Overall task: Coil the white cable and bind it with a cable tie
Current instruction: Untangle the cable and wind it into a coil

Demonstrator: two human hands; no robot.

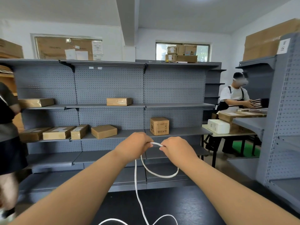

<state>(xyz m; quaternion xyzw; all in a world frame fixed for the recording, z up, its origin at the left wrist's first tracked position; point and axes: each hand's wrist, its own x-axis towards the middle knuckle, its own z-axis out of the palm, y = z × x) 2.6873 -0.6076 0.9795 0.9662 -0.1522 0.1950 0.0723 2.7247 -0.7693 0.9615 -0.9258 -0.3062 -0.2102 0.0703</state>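
Both my hands are raised in front of me, close together. My left hand (pixel 135 143) grips the white cable (pixel 156 173) with curled fingers. My right hand (pixel 176 148) pinches the same cable a short way to the right. A short white stretch spans between the two hands. Below them one loop hangs down under my right hand. A long strand drops from my left hand to the black table (pixel 186 207), where more cable lies in loose curves at the frame's bottom edge. No cable tie is visible.
Grey pegboard shelving (pixel 110 82) with several cardboard boxes stands right behind the table. Another grey shelf unit (pixel 282 127) stands on the right. A person (pixel 233 98) handles items at a table at the back right. Another person (pixel 8 127) stands at the left edge.
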